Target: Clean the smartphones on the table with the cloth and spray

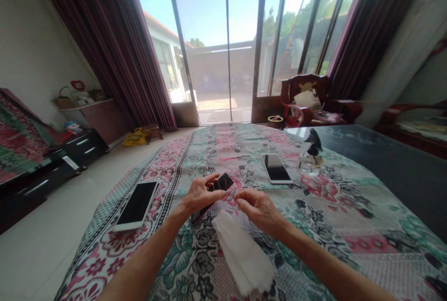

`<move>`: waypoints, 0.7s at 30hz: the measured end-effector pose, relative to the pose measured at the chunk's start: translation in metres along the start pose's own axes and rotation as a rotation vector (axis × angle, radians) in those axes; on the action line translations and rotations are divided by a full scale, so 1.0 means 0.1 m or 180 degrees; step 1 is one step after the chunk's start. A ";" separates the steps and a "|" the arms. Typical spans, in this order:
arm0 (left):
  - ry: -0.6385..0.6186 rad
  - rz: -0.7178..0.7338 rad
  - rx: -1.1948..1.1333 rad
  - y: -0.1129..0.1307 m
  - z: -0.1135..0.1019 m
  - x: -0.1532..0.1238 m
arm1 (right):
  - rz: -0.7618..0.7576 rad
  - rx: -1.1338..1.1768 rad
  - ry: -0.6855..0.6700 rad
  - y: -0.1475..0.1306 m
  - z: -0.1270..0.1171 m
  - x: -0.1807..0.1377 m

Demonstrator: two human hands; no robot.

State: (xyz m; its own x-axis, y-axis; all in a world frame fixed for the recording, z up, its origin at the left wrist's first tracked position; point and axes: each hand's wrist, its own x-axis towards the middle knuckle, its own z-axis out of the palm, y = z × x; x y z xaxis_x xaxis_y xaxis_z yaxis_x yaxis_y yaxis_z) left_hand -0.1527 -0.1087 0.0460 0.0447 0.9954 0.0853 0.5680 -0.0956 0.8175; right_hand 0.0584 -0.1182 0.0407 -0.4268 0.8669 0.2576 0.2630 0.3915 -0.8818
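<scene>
Dark phone (pixel 223 182) is up off the bench, clamped in the left hand, and that's the centre of it. Sweeping from the left: a white phone (pixel 137 205) lies flat, screen up, near the edge of the bench (pixel 349 217), well apart from both hands. Then the left hand (pixel 200 194), grip closed round the dark phone, thumb on top and fingers under. Its long axis runs from near-left to far-right, with the far end poking out past the fingertips. Below, between the forearms, a folded white cloth (pixel 242 256) rests on the bench, touched by neither hand as far as I can see. Next, the right hand (pixel 258 208), just beside the phone's far end, which lies to its left and slightly beyond. Its fingertips are pressed against the thumb, and whether anything is pinched there I can't tell. Left is on the phone, right merely close. Farther right, a second phone (pixel 275 168) lies flat, and a spray bottle (pixel 310 156) stands upright just beside it.
</scene>
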 end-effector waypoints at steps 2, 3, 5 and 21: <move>0.0133 0.0038 0.0247 0.00 0.04 0.00 | 0.0146 0.0123 -0.0051 0.08 0.01 0.02; 0.0209 0.0086 0.0375 0.00 0.06 0.00 | 0.0200 0.0171 -0.0085 0.12 0.02 0.02; 0.0372 0.0185 0.0607 -0.02 0.09 0.00 | 0.0301 0.0242 -0.0132 0.18 0.05 0.02; -0.0415 -0.0082 0.1113 -0.24 -0.27 0.06 | 0.1328 0.2405 -0.0706 0.20 0.14 -0.03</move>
State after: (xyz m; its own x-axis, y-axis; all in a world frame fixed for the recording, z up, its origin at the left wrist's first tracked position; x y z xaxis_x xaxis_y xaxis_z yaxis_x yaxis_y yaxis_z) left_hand -0.1882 -0.1008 0.0422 0.1182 0.9927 -0.0244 0.8157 -0.0830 0.5725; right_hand 0.0529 -0.1177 0.0164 -0.6021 0.7830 -0.1559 -0.1729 -0.3186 -0.9320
